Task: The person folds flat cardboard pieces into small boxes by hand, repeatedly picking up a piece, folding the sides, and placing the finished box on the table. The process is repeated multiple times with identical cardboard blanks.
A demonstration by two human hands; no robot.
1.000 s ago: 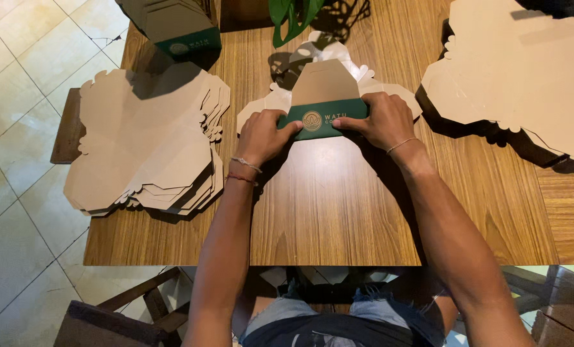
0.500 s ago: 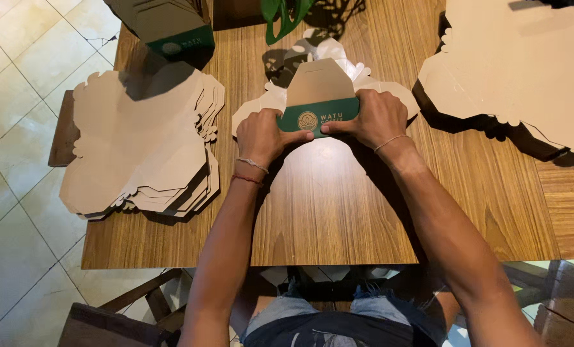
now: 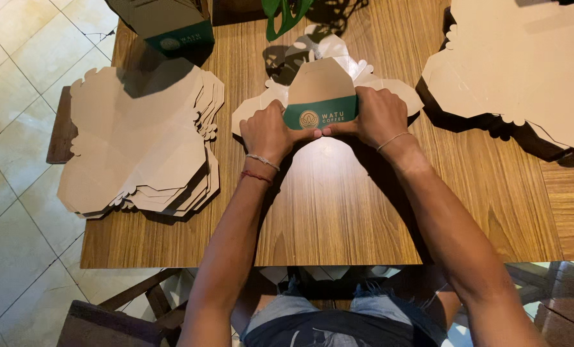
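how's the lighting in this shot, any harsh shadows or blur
Head view: sharp overall, no motion blur on the left hand or right hand. Hard light casts dark shadows beside the forearms on the wooden table, and under the left stack of flat cardboard blanks. Leaf shadows fall behind the half-folded box.

Under your hands, a desk (image 3: pixel 338 212) of brown wood with fine straight grain and a soft satin sheen. You fold a carton blank (image 3: pixel 319 96) of matt kraft paperboard, tan and smooth, crossed by a dark green printed band with a flat finish. Stacks of the same dull brown board lie at your left (image 3: pixel 139 141) and at your right (image 3: pixel 525 64). A finished carton (image 3: pixel 171 26) of that board stands at the far edge. Thin cord bracelets circle both wrists. The floor (image 3: pixel 10 128) is pale tile, faintly glossy.
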